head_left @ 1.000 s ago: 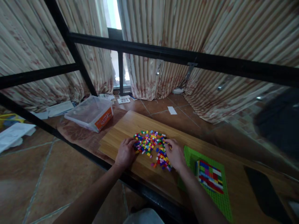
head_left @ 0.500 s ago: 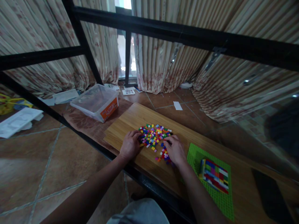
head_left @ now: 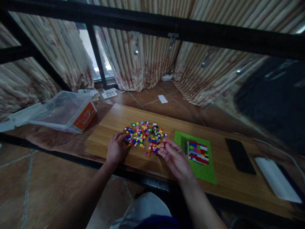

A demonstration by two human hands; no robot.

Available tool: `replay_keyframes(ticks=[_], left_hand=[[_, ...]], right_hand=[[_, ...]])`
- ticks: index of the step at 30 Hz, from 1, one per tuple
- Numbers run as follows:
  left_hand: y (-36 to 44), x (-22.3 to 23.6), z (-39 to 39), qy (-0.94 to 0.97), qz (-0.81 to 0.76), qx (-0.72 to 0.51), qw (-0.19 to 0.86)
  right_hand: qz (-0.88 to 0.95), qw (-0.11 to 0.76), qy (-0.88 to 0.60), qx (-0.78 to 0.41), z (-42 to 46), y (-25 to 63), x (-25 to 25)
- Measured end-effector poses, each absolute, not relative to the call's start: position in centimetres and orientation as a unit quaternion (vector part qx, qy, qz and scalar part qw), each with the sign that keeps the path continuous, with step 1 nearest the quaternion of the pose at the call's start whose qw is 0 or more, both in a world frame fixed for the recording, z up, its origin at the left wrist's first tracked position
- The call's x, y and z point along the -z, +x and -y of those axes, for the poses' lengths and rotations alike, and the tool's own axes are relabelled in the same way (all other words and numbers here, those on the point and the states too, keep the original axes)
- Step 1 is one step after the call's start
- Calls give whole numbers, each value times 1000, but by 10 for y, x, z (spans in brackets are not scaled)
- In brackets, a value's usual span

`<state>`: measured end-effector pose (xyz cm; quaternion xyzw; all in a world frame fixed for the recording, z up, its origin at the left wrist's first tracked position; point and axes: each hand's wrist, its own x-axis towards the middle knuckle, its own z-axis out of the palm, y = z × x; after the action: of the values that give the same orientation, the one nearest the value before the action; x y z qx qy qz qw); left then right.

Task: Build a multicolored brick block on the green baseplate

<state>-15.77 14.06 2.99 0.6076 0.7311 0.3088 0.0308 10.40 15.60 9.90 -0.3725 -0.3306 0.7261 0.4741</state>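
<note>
A pile of small coloured bricks (head_left: 143,135) lies on a wooden board (head_left: 111,122). My left hand (head_left: 116,149) rests flat on the board, its fingertips touching the pile's left edge. My right hand (head_left: 175,156) is lifted off the board at the pile's right edge, palm turned partly up. Its thumb and fingertips pinch a small brick that looks red. Just right of this hand lies a green baseplate (head_left: 205,173). A flat multicoloured block of joined bricks (head_left: 197,152) sits on the baseplate.
A clear plastic bin with an orange label (head_left: 65,111) stands at the left end of the table. A black phone (head_left: 240,156) and a white flat object (head_left: 276,183) lie to the right. A black metal frame bar (head_left: 152,24) crosses overhead, with curtains behind it.
The view has swung right, bringing the phone and white object in. My right hand has lifted off the pile and turned palm up, fingers pinched. My left hand stays at the pile's left edge.
</note>
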Motion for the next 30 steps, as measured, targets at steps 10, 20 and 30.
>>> replay_keyframes(ticks=[10,20,30], left_hand=[[-157,-33,-141,614,-731,-296,25],[-155,-31,-140,611,-728,-310,26],[-150,-32,-139,606,-731,-314,11]], right_hand=[[472,467,-530,-528,-149,128,-71],[734,233,-590,-242,-200,108,-71],[843,116,-496,-174,-239,43,-74]])
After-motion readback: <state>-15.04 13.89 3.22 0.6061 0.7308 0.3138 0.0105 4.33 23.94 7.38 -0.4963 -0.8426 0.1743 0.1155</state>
